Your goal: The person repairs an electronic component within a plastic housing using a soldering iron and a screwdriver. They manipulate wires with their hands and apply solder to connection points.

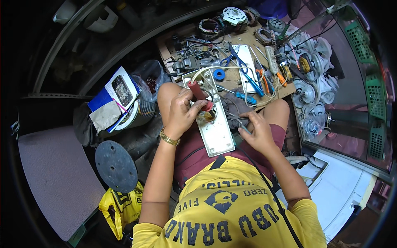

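While facing, indoors, a cluttered brown wooden counter [235, 78] at one o'clock, grips a red cylindrical handle [197, 91] in the closed left hand [182, 111], over a white oblong panel [219, 133], mostly at its four o'clock; half-curls the right hand [258, 130], hold unclear.

Your wooden counter [230, 79] carries a blue tape roll [215, 75], a white panel [245, 53], a power strip [271, 60] and wire-wound rings [272, 40].

red tool [195, 89]: tip unclear | yellow shirt [233, 208]: cut by lower edge
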Motion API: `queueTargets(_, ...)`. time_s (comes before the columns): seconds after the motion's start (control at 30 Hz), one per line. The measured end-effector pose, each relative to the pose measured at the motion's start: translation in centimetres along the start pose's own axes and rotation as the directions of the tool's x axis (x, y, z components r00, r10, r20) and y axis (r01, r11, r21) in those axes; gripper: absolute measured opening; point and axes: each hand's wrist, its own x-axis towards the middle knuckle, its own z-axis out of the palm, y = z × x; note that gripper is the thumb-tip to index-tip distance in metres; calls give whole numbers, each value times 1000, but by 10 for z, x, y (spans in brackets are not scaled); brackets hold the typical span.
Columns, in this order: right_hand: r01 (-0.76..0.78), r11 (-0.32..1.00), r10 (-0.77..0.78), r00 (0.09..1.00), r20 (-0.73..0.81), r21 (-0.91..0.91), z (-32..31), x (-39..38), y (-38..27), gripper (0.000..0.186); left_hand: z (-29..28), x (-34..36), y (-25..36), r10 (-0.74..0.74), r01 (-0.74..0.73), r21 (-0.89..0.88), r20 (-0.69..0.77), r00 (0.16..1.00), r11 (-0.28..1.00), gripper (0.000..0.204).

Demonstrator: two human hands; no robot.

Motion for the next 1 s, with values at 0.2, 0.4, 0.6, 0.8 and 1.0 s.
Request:
queueTargets(0.2, -328, 284, 296, 924, 243, 901, 10, -8, 16, 32, -8, -9, -7, -178, 172, 53, 156, 972, 984, 20)
queueTargets(0.4, -354, -39, 248, 902, 353, 934, 0, 1, 30, 35, -8, -9, 9, -176, 200, -228, 122, 977, 953, 15)
queueTargets(0.6, -384, -432, 18, 901, 433, 816, 1, 16, 34, 35, -7, 1, 10, -79, 97, -189, 101, 992, 977, 18)
queueTargets(0.8, -502, -301, 114, 825, 553, 811, 20, 7, 36, 34, -11, -3, 5, -22, 34, -89, 139, 990, 995, 22)
queueTargets(1.0, -484, -298, 178, 819, 546, 823, 7, 5, 42, 55, -2, -11, 11, -97, 104, -143, 50, 994, 984, 15)
